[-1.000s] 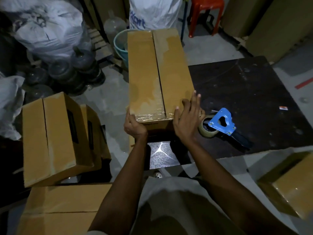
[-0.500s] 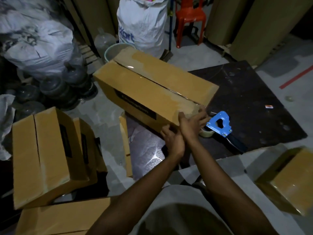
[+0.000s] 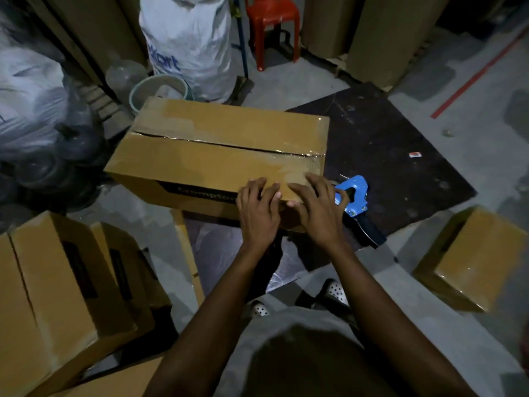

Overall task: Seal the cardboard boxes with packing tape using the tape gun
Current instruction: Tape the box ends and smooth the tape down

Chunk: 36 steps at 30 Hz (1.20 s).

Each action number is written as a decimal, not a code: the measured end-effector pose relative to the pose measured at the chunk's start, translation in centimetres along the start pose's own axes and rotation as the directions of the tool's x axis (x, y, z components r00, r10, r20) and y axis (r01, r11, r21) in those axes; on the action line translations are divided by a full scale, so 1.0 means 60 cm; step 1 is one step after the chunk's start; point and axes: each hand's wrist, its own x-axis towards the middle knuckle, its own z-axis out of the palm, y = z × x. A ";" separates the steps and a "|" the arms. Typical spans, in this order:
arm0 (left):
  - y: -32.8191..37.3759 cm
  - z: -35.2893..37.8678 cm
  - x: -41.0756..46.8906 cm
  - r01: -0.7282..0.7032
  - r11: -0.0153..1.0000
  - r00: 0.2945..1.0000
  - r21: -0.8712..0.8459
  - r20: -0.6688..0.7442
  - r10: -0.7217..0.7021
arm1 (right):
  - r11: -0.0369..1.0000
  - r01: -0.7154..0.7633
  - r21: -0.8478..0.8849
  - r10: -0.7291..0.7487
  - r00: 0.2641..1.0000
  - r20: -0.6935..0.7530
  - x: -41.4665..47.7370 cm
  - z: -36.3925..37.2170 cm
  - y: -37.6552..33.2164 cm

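Swinging the box (image 3: 223,167) round from its slant of half a second ago and setting it broadside, long side facing the body, top seam running left to right. Moving both hands up from the near corner onto the top face. Laying the left hand (image 3: 259,213) over the near top edge, toward the right end, fingers (image 3: 257,189) spread and fairly straight, pressing on the cardboard and gripping nothing. Placing the right hand (image 3: 317,209) just beside it, fingers (image 3: 313,181) splayed flat on the top by the right corner, likewise holding nothing. Showing glossy clear tape (image 3: 303,157) along the seam at the right end.

Resting the box partly on a dark board (image 3: 400,130) lying on the floor (image 3: 286,90), with the left end reaching past the board. Leaving the blue tape gun (image 3: 355,196) lying on the board just beside the right hand and the box's right end, dark handle pointing toward the body, roll hidden behind the hand.

Standing among more cardboard: two boxes (image 3: 57,296) upright at the near left, another box (image 3: 472,262) tilted at the near right. Facing a white sack (image 3: 189,44), a pale bucket (image 3: 137,93) and a red chair (image 3: 272,15) beyond the box.
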 end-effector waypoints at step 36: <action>0.148 0.209 0.031 0.636 0.744 0.699 -0.206 0.561 -0.443 | -0.359 -0.817 0.452 0.634 0.142 0.760 0.115 0.038 0.234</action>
